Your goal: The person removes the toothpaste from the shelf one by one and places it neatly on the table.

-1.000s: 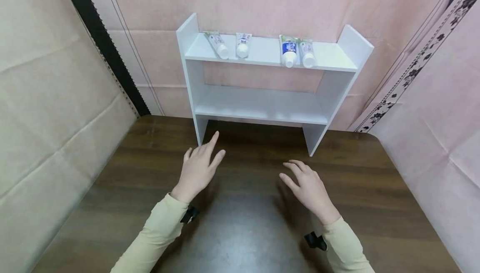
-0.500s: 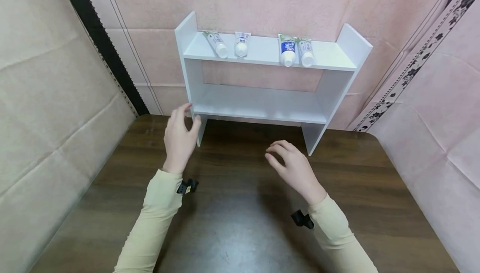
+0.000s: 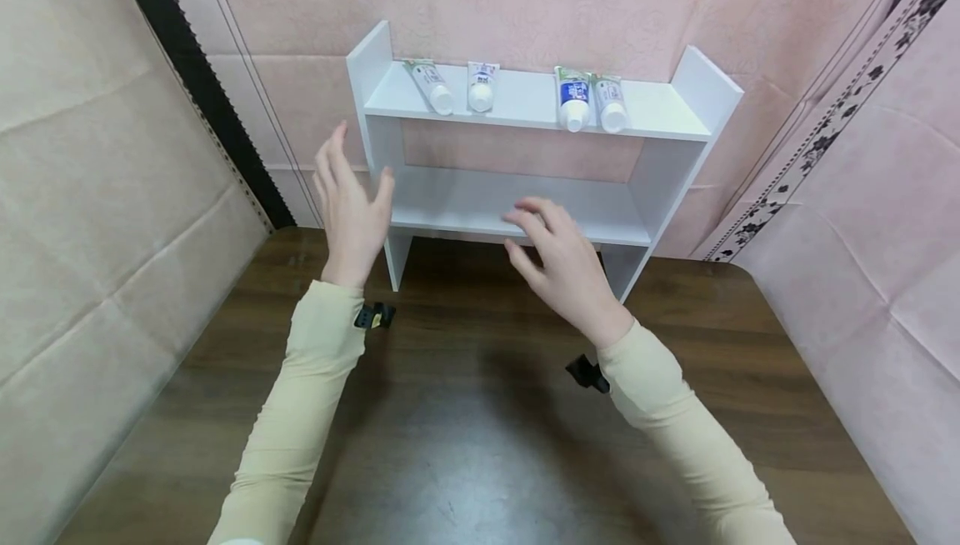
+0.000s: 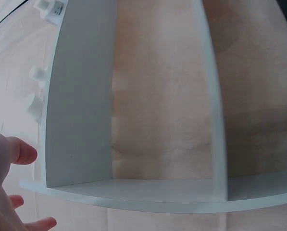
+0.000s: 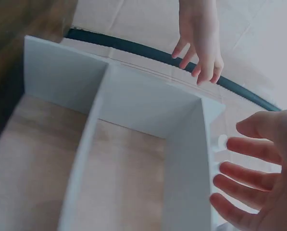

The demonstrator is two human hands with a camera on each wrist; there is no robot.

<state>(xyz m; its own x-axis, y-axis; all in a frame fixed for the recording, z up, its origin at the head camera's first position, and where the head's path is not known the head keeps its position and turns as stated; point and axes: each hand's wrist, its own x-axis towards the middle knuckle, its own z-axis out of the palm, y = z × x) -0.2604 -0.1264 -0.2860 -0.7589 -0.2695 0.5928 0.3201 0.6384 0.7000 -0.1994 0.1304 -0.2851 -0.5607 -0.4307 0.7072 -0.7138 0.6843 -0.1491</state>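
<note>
White shelf unit [image 3: 450,195] stands upright at the back of the table, two boards between side panels. Four tubes on its top board, caps toward the person: slanted tube [image 3: 430,87] far left, small tube [image 3: 482,87] near it, then — past a gap — blue-label tube [image 3: 573,98] and pale tube [image 3: 611,103] side by side. Left hand [image 3: 348,216] at the left side panel, thumb apart from the fingers, holding nothing; contact with the panel can't be told. Right hand [image 3: 562,266] before the lower board, fingers loosely bent and spread — nothing pinched. Brown wood table [image 3: 465,445] below, pink cloth [image 3: 540,3] behind, black strip [image 3: 195,87] at left.
</note>
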